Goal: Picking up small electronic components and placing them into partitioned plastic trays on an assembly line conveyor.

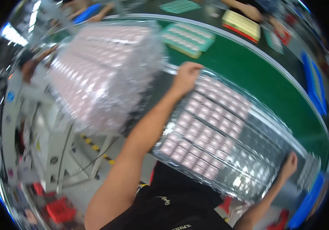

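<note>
A clear plastic blister tray (245, 168) lies tilted in front of me, across the near edge of the work surface. Small pink square pieces (202, 130) sit in rows in its left part, while the pockets toward the right hold none. My left hand (187, 74) is closed on the tray's far left corner, with the arm reaching across its left side. At the right edge, my right hand (289, 165) grips the rim; its fingers are partly hidden and slightly blurred. Left of my left arm stands a tall stack of similar clear trays (99, 69) filled with pink pieces.
Beyond the tray runs a green conveyor belt (249, 69) with a metal edge. Green trays of small pieces (187, 38) rest on it. Blue trays (313, 82) line the right side. Co-workers' hands (249, 11) are at the far side. A machine frame (57, 153) stands left.
</note>
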Tool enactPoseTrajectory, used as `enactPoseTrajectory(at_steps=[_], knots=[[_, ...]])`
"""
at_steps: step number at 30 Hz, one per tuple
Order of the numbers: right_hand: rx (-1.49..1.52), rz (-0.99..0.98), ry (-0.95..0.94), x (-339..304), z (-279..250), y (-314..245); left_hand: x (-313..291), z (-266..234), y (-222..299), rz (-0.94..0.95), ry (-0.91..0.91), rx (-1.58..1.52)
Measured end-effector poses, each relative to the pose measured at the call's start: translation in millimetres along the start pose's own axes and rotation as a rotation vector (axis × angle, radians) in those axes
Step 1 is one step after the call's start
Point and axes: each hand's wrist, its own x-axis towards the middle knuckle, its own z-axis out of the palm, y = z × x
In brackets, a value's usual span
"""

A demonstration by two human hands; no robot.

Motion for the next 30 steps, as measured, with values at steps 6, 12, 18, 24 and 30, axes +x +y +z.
enactPoseTrajectory(at_steps=[6,12,18,24,30], knots=[[0.03,-0.173,-0.028,10,8,16,1,-9,1,-0.045,0.012,-0.024],[0.019,-0.121,-0.05,15,9,18,2,-9,-1,-0.049,0.02,-0.033],[0.021,-0.153,-0.052,16,8,19,3,-7,-2,-0.045,0.017,-0.024],[0.032,-0.115,-0.073,17,7,18,4,-6,-2,-0.048,0.015,-0.021],[0.03,-0.149,-0.063,12,10,8,5,-6,-3,-0.043,0.018,-0.017]])
